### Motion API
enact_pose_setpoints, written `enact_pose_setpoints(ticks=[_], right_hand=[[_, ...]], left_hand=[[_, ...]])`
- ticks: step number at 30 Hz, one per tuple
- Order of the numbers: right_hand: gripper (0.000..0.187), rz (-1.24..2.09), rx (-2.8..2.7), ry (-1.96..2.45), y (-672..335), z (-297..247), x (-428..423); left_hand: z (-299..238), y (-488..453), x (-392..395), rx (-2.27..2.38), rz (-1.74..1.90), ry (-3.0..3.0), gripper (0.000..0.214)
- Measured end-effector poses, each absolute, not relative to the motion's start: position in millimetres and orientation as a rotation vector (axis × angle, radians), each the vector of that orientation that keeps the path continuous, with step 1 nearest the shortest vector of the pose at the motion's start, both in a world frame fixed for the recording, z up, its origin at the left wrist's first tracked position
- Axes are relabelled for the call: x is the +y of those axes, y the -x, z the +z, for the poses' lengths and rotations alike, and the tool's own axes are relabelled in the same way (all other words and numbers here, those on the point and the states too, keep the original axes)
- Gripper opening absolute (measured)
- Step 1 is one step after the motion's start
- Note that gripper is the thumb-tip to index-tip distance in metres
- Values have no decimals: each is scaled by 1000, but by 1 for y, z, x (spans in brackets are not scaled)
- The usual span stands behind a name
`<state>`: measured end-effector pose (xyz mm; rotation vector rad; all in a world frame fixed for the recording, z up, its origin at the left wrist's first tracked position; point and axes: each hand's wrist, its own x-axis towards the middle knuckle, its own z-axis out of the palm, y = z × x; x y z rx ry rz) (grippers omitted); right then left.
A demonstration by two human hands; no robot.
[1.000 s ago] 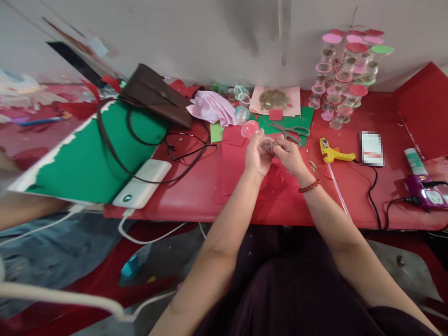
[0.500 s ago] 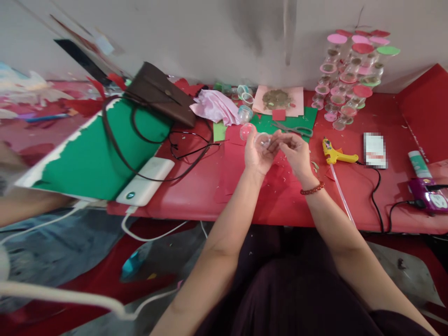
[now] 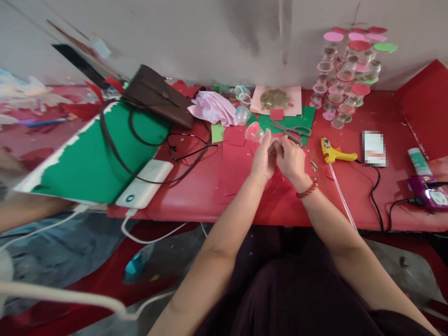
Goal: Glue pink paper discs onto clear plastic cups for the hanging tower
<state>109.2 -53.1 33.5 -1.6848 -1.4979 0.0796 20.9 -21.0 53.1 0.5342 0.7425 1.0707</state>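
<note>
My left hand (image 3: 263, 161) and my right hand (image 3: 290, 160) meet over the red table (image 3: 350, 205), fingers curled together around a small clear plastic cup (image 3: 273, 143) that mostly hides between them. A second small clear cup with a pink tint (image 3: 254, 132) shows just beyond my left fingertips; whether it touches them I cannot tell. A red bead bracelet (image 3: 307, 190) sits on my right wrist. Green-handled scissors (image 3: 292, 131) lie just behind my hands on green paper (image 3: 269, 122).
A yellow glue gun (image 3: 335, 152) with a black cord lies right of my hands. A tower of stacked small cups with coloured lids (image 3: 345, 74) stands at the back right. A brown bag (image 3: 157, 93), green board (image 3: 87, 149), white power bank (image 3: 144, 183) and pink cloth (image 3: 212, 108) fill the left.
My hands have drawn closer together and closed over the clear cup, which showed open between them half a second ago. The pink-tinted cup now sits nearer my left fingertips.
</note>
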Motion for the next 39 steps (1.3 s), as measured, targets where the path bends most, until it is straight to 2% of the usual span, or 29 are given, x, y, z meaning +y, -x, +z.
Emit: enact_pose_setpoints(ticks=[7, 13, 18, 23, 29, 39], right_hand=[[22, 348, -1260, 1477, -111, 43, -50], [40, 371, -1078, 1539, -119, 46, -50], [11, 282, -1151, 1540, -120, 45, -52], [17, 308, -1270, 1543, -115, 44, -54], [15, 332, -1324, 1400, -109, 45, -54], [16, 300, -1322, 1547, -106, 49, -59]], left_hand=[[58, -14, -14, 732, 1014, -498, 56], [64, -7, -14, 621, 976, -480, 64], [64, -1, -11, 589, 979, -422, 62], [64, -2, -11, 602, 961, -426, 62], [60, -3, -12, 592, 934, -461, 63], [61, -7, -16, 562, 969, -471, 53]])
